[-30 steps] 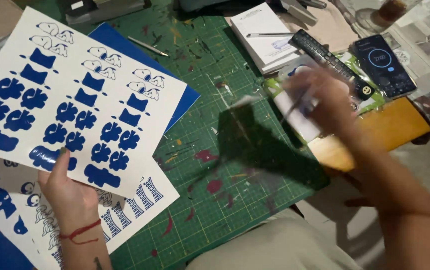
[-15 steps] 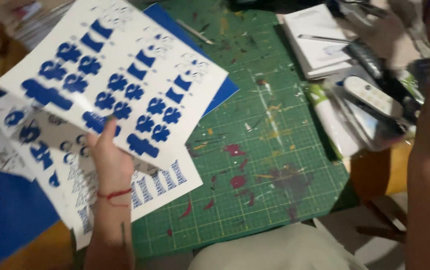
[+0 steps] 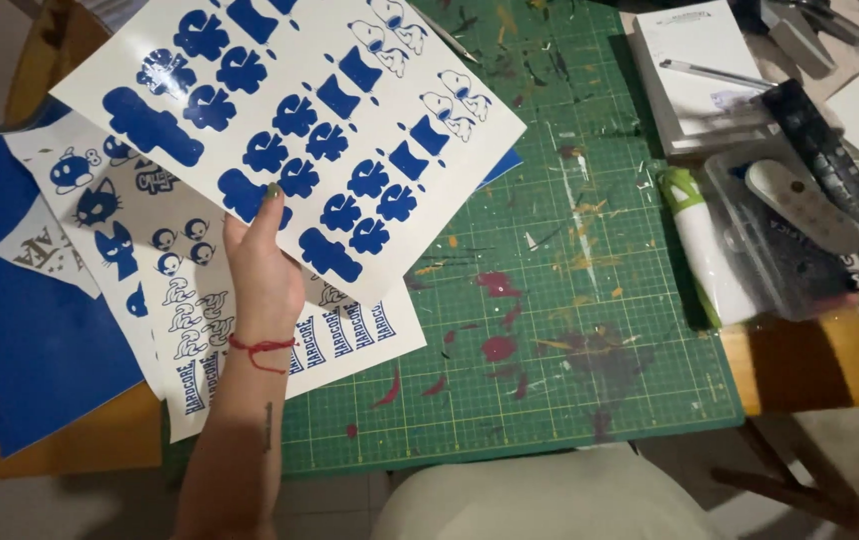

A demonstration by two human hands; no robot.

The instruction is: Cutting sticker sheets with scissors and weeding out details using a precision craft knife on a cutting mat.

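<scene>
The left hand (image 3: 265,270) is gripping a white sticker sheet (image 3: 290,130) by its lower edge, thumb on top and the other digits hidden underneath, and is holding it tilted above the green cutting mat (image 3: 550,300). The sheet is carrying rows of blue cut-out shapes, and none of them looks peeled off yet; as far as I can judge, the sheet is only being lifted and looked over, with any cutting or peeling yet to come.

Under that sheet, at the mat's left edge, a second printed sheet (image 3: 150,250) is lying flat with smaller blue figures and lettering strips. Further left of the mat, a plain blue sheet (image 3: 30,330) is hanging over the corner of the wooden table (image 3: 810,360).

The right hand is not showing; only a dark sliver of arm is at the frame's right edge, so I cannot tell whether it is open or closed.

To the right of the mat, a white notepad (image 3: 700,50) is lying with a pen (image 3: 715,72) on it, beside a white-and-green tube (image 3: 705,250) and a clear pouch (image 3: 800,240) holding tools. The mat itself is spattered with red and yellow paint marks.
</scene>
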